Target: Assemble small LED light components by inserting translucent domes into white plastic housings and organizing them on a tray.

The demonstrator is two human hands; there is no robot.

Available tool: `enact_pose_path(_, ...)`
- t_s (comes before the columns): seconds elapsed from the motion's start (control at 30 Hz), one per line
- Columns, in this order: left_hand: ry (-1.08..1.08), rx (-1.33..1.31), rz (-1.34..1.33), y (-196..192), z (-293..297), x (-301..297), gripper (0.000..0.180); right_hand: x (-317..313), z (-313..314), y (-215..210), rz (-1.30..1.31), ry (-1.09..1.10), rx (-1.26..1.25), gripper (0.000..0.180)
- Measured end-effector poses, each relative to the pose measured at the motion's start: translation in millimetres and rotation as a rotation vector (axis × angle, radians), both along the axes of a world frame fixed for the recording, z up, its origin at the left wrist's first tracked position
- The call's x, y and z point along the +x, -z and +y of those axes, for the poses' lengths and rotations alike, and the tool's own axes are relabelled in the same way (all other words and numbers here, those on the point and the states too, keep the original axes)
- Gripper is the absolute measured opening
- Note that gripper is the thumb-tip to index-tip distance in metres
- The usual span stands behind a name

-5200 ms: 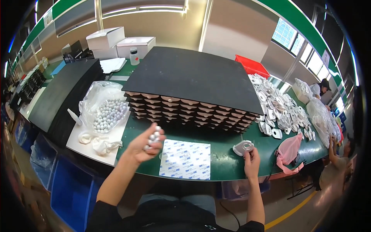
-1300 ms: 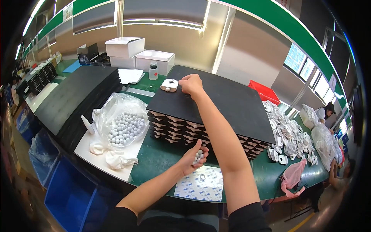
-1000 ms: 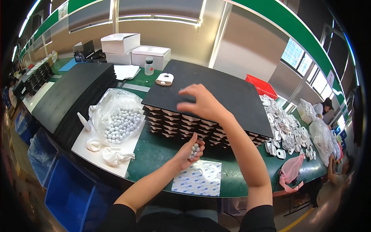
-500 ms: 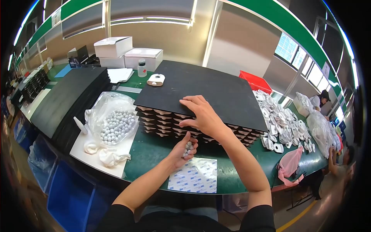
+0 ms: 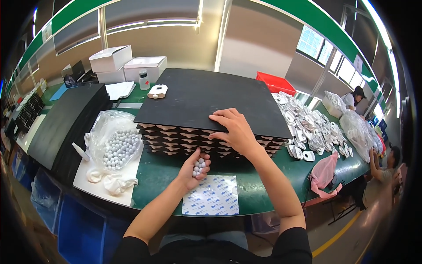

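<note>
My left hand (image 5: pixel 191 170) is curled around several small white balls (image 5: pixel 199 167), palm up, just in front of a stack of trays (image 5: pixel 176 140). The trays have wavy edges with pale parts showing between the black layers. A flat black sheet (image 5: pixel 189 97) covers the top of the stack. My right hand (image 5: pixel 236 132) rests on the front edge of that sheet with its fingers stretched out and thumb apart, and no object shows in it. Under my left hand lies a white sheet with blue print (image 5: pixel 213 197). A white oval housing (image 5: pixel 157 91) sits on the black sheet's left corner.
To the left, an open plastic bag of white balls (image 5: pixel 118 147) lies on a white board (image 5: pixel 105 193). Black sheets (image 5: pixel 66 119) are piled beyond it. Many white housings (image 5: pixel 307 123) heap at right, near a red bin (image 5: pixel 277 82) and pink mesh bag (image 5: pixel 323 174).
The whole view has shifted, so the table sits further left. My right hand has slid right along the black sheet's edge. My left hand has loosened slightly, showing more of the balls.
</note>
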State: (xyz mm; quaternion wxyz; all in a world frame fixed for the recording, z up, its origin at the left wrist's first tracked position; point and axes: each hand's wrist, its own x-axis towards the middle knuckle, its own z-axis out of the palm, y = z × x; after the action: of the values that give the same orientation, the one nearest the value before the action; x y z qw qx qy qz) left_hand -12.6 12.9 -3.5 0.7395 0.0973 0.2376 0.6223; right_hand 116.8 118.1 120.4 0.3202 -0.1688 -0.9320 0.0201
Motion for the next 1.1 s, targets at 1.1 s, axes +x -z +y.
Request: enact_pose_path(1.1,-0.083,0.223,0.022,-6.4,-5.5,-7.2,0.019,135.8,30.1,0.5,-0.013,0.238,0.005,0.056)
